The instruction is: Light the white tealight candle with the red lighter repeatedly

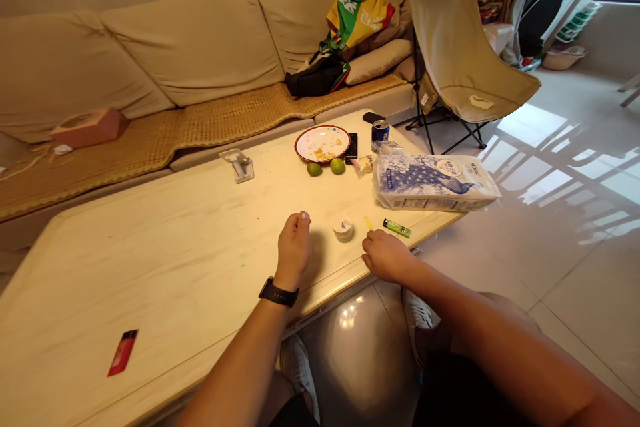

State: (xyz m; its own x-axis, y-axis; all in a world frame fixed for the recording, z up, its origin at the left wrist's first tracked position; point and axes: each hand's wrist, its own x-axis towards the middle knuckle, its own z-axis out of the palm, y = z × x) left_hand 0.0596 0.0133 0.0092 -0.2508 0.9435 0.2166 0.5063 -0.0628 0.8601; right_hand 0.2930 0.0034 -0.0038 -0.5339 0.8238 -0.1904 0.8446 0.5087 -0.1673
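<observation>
My left hand (294, 243), with a black watch (279, 293) on its wrist, is closed in a fist above the table. A tiny dark bit shows at its thumb tip, too small to name. To its right stands a small round white tub or roll (343, 229); which one I cannot tell. My right hand (386, 255) is at the table's front edge with its fingers curled together; what they hold, if anything, is hidden. Just beyond those fingers lies a narrow yellow strip (369, 222). A green lighter (397, 227) rests close by on the right.
On the table (200, 247) are a red lighter (123, 352), a plate (313, 140) with scraps, two green limes (338, 166), a tissue pack (435, 181), a blue can (381, 133) and a whitish holder (241, 167). A sofa (200, 47) and folding chair (460, 47) stand behind.
</observation>
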